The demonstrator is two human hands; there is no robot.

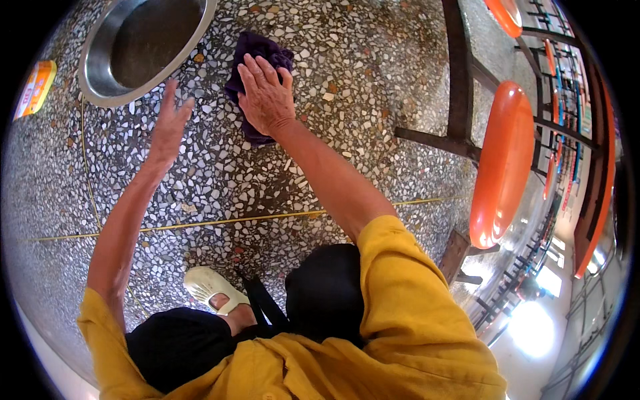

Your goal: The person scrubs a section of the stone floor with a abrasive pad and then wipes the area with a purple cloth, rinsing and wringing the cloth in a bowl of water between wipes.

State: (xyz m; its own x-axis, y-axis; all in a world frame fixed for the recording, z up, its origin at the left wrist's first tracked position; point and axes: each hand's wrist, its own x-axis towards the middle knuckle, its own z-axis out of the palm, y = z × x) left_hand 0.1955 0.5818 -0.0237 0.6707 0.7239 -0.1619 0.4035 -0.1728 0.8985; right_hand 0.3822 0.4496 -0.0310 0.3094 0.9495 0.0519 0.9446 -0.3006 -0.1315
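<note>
A crumpled dark purple cloth point(255, 131) lies on the speckled terrazzo floor point(345, 65). My right hand point(267, 95) rests flat on top of it, palm down, fingers somewhat spread; whether any fabric is gripped does not show. To the left, my left hand point(171, 122) hovers over the floor with its fingers apart and nothing in it, a little blurred. Just beyond its fingertips is a wide metal basin point(95, 75) holding dark-looking liquid or showing a dark bottom; I cannot tell which.
An orange and yellow package point(37, 90) bearing writing is on the floor at far left. On the right stand orange stools point(502, 165) and dark metal frames point(457, 75). A small wooden piece of furniture point(454, 255) is lower right. Thin yellow strips point(260, 218) cross the floor.
</note>
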